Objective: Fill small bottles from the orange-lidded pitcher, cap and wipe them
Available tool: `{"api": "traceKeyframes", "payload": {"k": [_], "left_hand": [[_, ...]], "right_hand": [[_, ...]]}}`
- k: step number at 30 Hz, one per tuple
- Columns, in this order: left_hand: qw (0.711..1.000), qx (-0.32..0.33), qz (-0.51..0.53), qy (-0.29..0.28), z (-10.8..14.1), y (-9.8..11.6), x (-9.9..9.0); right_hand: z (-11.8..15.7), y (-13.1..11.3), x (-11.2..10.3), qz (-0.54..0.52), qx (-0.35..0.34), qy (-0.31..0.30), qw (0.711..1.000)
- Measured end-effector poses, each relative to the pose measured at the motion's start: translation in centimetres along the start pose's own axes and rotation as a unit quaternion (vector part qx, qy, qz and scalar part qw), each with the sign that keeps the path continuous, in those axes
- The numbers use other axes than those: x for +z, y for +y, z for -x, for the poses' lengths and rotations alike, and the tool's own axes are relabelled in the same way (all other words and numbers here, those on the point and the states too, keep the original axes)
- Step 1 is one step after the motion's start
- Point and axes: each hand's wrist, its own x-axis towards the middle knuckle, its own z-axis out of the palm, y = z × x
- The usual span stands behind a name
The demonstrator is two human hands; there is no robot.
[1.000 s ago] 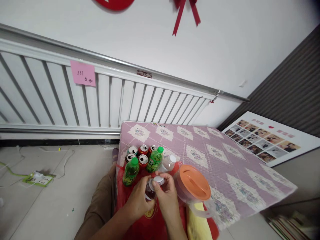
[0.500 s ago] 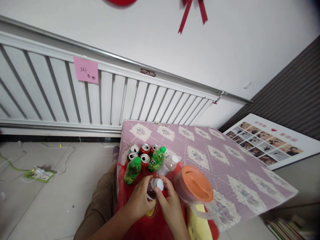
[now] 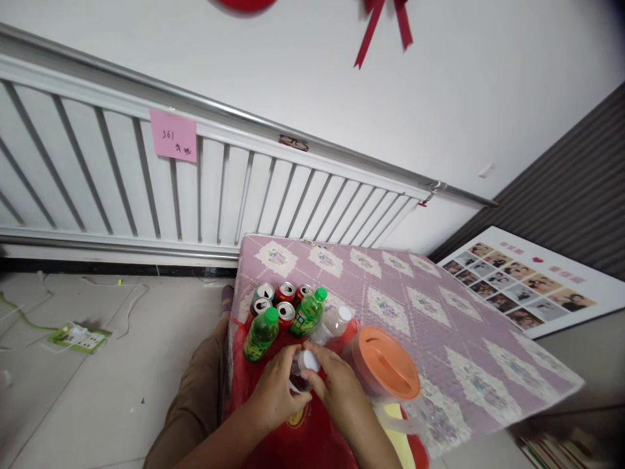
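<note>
A small clear bottle (image 3: 295, 378) with dark contents and a white cap (image 3: 309, 360) is between my hands, above a red cloth or bag. Wrapped round the bottle's body, my left hand (image 3: 278, 389) is closed on it. My right hand (image 3: 340, 385) has its thumb and fingers closed about the white cap. Just beyond stand two green drink bottles (image 3: 261, 335) and a clear bottle with a white lid (image 3: 334, 324). Several opened drink cans (image 3: 284, 314) are grouped behind the green bottles.
To the right of my hands is a clear pitcher with an orange lid (image 3: 383, 365). Something yellow (image 3: 398, 436) lies below it. A purple floral cover (image 3: 371, 286) reaches to the white radiator (image 3: 273, 195). A framed photo board (image 3: 527, 277) leans at the right; a power strip (image 3: 81, 339) is on the floor.
My right hand has turned about the cap, its wrist and forearm swinging to the right, over part of the yellow thing. My left hand keeps the bottle in nearly the same place.
</note>
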Motion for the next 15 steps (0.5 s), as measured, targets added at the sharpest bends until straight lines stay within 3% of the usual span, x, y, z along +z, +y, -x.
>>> {"api": "traceKeyframes", "payload": {"k": [9,12,15], "left_hand": [[1.000,0.011,-0.007,0.022,0.1,-0.4,0.4],[1.000,0.008,-0.001,0.024,0.2,-0.6,0.4],[1.000,0.005,-0.001,0.021,0.3,-0.7,0.4]], "right_hand": [[0.7,-1.3,1.5,0.097,0.065,0.076,0.990],[1.0,-1.3,2.1,0.065,0.074,0.114,0.989],[1.1,-0.9,2.3,-0.038,0.072,0.116,0.990]]}}
